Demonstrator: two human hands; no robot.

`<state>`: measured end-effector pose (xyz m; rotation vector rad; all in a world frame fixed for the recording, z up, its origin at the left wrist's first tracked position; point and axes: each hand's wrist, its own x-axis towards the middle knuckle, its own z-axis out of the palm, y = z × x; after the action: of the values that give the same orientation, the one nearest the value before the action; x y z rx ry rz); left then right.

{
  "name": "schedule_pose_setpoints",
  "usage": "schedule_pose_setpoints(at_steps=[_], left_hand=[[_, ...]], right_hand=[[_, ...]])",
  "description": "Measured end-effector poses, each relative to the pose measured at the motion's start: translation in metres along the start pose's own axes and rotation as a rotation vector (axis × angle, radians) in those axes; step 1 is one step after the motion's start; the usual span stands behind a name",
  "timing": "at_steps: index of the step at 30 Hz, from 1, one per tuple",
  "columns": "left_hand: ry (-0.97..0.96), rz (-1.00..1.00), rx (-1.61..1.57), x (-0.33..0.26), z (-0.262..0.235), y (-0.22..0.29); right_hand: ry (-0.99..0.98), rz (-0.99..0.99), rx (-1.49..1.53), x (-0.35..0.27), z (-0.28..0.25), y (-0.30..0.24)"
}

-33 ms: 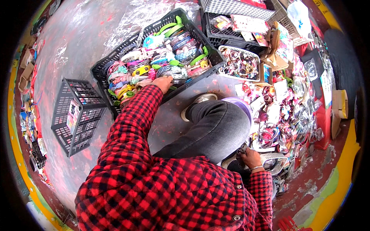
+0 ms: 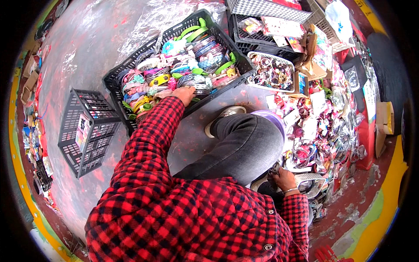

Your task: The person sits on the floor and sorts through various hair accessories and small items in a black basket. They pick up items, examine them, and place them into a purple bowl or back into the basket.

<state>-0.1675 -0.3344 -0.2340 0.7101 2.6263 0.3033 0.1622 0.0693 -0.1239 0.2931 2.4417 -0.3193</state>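
A black plastic crate holds rows of colourful headbands. My left hand reaches over its near rim, fingers bent down together on dark headbands at the near side; the fingertips are partly hidden among them. Down by my right leg, my right hand is closed around something small and dark that I cannot make out. Beside that hand lies a white plastic basket at the edge of a heap of hair accessories.
Left of the crate stands another black crate on its side. A white basket of small accessories sits right of the headbands. Stacked crates and an opened cardboard box lie behind it. Clear plastic sheeting covers floor at the back.
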Motion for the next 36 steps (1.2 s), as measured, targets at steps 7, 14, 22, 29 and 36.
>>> schedule_pose_setpoints(at_steps=[7,14,22,29,36], left_hand=[[0.388,-0.09,-0.087,0.006,0.017,-0.009],[0.402,-0.3,-0.236,0.02,0.015,-0.007],[0.315,-0.375,-0.142,0.011,-0.006,0.011],[0.368,0.075,0.211,0.024,-0.003,0.012],[0.377,0.203,0.223,0.022,0.001,0.012]], right_hand=[[-0.002,0.011,-0.001,0.0,-0.002,-0.003],[-0.002,0.002,0.01,-0.004,-0.007,-0.007],[-0.04,0.019,-0.005,-0.001,-0.006,-0.006],[-0.035,0.021,0.012,-0.001,-0.007,-0.007],[0.004,0.01,0.026,-0.001,-0.005,-0.006]])
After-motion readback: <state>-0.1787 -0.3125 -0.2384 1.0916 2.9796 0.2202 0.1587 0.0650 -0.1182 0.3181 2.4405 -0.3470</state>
